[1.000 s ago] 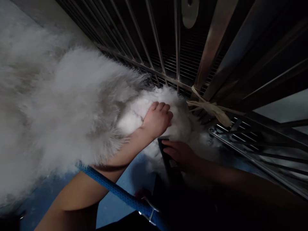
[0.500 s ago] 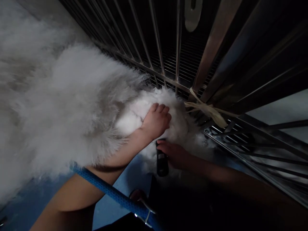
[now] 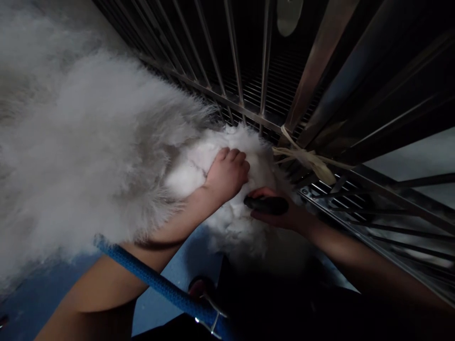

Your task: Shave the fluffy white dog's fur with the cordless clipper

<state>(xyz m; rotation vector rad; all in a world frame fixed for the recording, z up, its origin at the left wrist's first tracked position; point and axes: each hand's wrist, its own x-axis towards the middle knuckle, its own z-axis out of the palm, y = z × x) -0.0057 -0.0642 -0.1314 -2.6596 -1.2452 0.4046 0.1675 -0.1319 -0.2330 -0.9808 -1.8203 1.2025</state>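
Step in hand: we judge this to be coat work, probably trimming, on the white fluffy animal (image 3: 92, 128), one hand steadying and the other bringing a tool.
Left grip: our left hand (image 3: 227, 174) lies knuckles-up on the shorter-looking white patch (image 3: 199, 158); its fingertips are curled out of sight, so we cannot tell whether they pinch fur or only press.
Right grip: our right hand (image 3: 294, 215) is closed around the dark handheld tool (image 3: 268, 205), thumb and fingers on either side.
Dark tool: just beside the left hand, over the tufty fur (image 3: 241, 229); we see it nearly end-on and cannot tell whether it touches.
Blue lead: the braided lead (image 3: 152, 279) crosses over our left forearm.
Barred cage: its metal bars (image 3: 265, 71) stand just beyond the fur.
Next move: it calls, we think, for firm left-hand support and light tool contact clear of our fingers.
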